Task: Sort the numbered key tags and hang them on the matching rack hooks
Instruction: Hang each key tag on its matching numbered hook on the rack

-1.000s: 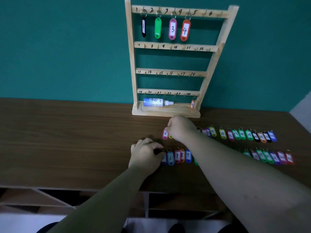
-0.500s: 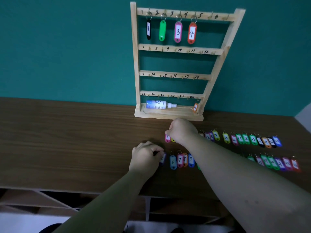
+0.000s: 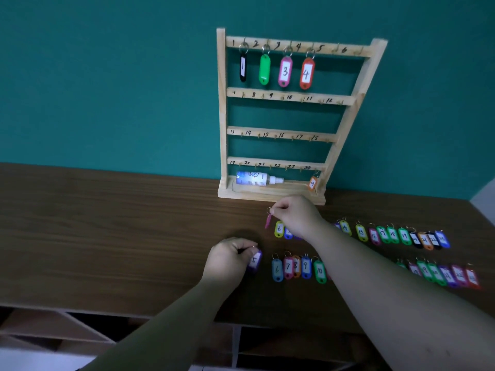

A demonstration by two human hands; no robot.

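My right grip (image 3: 297,216) pinches the ring of a pink tag (image 3: 267,222), which dangles just above the surface (image 3: 107,236) in front of the rack (image 3: 221,116). My left grip (image 3: 229,259) curls around a purple tag (image 3: 254,261) marked 5, left of the near row.

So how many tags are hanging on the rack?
5. Top row: black 1 tag, green tag, pink 3 tag, orange 4 tag. Bottom right: orange 24 tag. None looks hidden.

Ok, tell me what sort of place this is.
Probably a desk set up for a sorting exercise: wooden tabletop against a teal wall, a numbered hook rack, rows of coloured key tags.
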